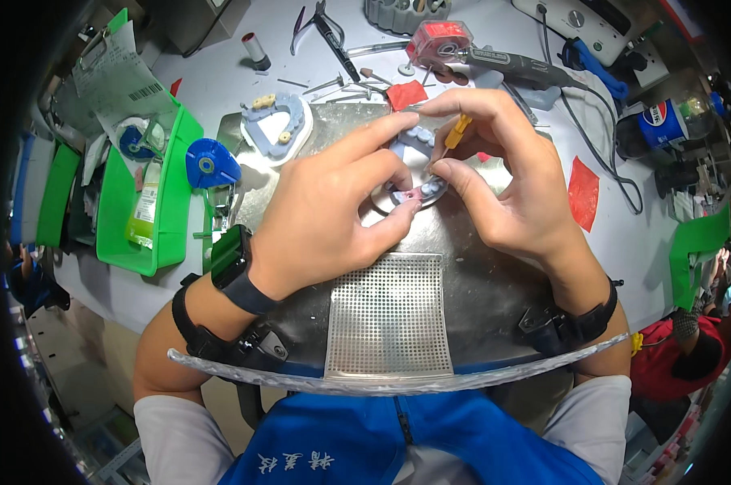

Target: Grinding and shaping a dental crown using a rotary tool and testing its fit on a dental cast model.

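Between my hands lies a grey dental cast (416, 145) with a pinkish patch at its near edge, over the metal work plate (288, 218). My left hand (321, 194) grips the cast, its fingers along the left and near sides. My right hand (519, 178) is on the other side, pinching a small tool with a yellow handle (458, 132) between thumb and fingers. The tool's tip is hidden by the fingers. Left of the cast, a second dental model (276, 128) with yellowish teeth stands on a white base.
A perforated metal sheet (388, 315) lies on the plate's near part. To the left stand a green bin (167, 210) and a blue reel (212, 164). Pliers (333, 40), small burs, red sheets (583, 194) and a corded handpiece (519, 66) lie beyond and to the right.
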{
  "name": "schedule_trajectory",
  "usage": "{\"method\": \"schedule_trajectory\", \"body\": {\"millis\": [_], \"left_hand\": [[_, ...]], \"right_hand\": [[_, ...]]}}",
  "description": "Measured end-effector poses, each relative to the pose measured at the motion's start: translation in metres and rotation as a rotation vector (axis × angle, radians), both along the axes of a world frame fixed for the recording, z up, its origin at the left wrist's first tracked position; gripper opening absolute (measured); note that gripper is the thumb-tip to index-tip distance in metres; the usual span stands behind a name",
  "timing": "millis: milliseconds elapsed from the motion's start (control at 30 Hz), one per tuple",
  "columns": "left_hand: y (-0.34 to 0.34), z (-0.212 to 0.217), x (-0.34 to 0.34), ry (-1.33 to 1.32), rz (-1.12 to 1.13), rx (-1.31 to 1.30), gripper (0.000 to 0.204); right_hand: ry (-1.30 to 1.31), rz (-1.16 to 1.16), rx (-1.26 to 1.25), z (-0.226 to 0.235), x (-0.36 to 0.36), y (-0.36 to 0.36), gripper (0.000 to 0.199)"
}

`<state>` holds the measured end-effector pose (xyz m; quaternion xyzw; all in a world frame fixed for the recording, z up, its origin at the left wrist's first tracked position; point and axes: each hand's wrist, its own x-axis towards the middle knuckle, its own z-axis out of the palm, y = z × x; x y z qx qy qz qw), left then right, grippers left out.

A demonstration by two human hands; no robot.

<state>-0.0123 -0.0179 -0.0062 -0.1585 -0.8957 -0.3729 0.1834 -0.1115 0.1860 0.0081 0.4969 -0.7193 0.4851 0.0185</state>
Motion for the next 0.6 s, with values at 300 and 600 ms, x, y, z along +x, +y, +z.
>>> {"method": "schedule_trajectory", "body": {"millis": [300,600], "left_hand": [[0.005,-0.002,0.002,0.129,0.001,-0.181,0.017],[0.004,-0.009,-0.003,0.363,-0.013,-0.353,0.018]], "right_hand": [[-0.073,-0.01,0.024,0.002,0.0,0.0,0.048],[-0.049,-0.02,0.039,0.004,0.001,0.0,0.046]]}}
